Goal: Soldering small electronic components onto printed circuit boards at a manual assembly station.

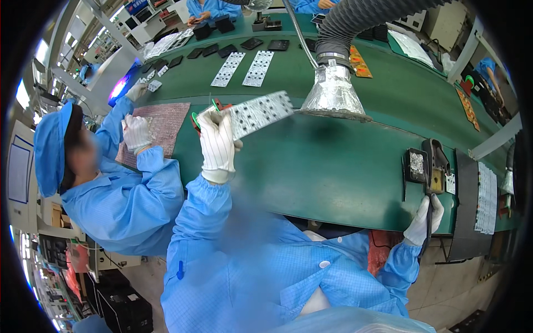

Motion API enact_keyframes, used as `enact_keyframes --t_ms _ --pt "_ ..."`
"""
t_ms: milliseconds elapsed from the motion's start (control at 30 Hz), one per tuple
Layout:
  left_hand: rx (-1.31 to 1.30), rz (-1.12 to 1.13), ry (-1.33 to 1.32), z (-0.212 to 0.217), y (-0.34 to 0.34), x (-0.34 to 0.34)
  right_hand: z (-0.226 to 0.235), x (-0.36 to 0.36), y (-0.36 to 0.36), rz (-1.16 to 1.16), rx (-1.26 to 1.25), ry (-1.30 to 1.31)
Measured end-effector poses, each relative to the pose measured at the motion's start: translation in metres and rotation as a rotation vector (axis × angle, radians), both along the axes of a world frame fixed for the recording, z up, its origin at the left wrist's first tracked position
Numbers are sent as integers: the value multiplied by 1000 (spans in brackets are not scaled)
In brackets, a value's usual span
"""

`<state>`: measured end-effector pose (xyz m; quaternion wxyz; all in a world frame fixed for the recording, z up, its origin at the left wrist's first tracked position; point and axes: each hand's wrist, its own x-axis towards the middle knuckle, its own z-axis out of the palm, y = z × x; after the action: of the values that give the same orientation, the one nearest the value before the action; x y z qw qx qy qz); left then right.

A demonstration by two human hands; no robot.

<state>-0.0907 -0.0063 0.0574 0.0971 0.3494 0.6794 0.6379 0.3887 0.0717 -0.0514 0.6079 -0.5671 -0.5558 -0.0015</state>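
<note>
Left hand point(217, 145) pinches the panel point(260, 114) one-ended, any swing could clip the foil hood point(333, 91), while right hand point(417, 224) grips a black strip point(428, 228)!

A green bench point(311, 183) carries a pinkish bubble-wrap sheet point(166, 119), two pale dotted boards point(258, 69), flat black pieces point(278, 45) and a black box point(416, 178).

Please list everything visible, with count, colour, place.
Held board: 1, silvery, left
Tool: 1, dark, lower right
Flat boards: 2, white, upper centre
Overlapping boards: several, white, right
Orange boards: 2, orange, upper right
Trays: several, black, far side
Table: 1, green, centre
Hood: 1, silver, centre
Hose: 1, grey, above hood
Wrap: 1, pink, left
Box: 1, black, right
Stand: 1, grey, right
Panel: 1, black, right
People: several, blue clothes, left, back
Left hand: 1, white-gloved, holding board
Right hand: 1, white-gloved, holding tool
</note>
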Motion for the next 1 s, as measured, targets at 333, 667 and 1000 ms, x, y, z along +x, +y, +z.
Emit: enact_keyframes --t_ms 333,667,1000 --pt "229 -113 -521 -56 160 -11 32 -40 13 344 -148 123" --pt "-405 -485 -230 -59 222 -25 88 -112 110 547 -467 -83" --pt "-183 -402 -214 -76 152 -3 43 -203 303 378 -303 -748"
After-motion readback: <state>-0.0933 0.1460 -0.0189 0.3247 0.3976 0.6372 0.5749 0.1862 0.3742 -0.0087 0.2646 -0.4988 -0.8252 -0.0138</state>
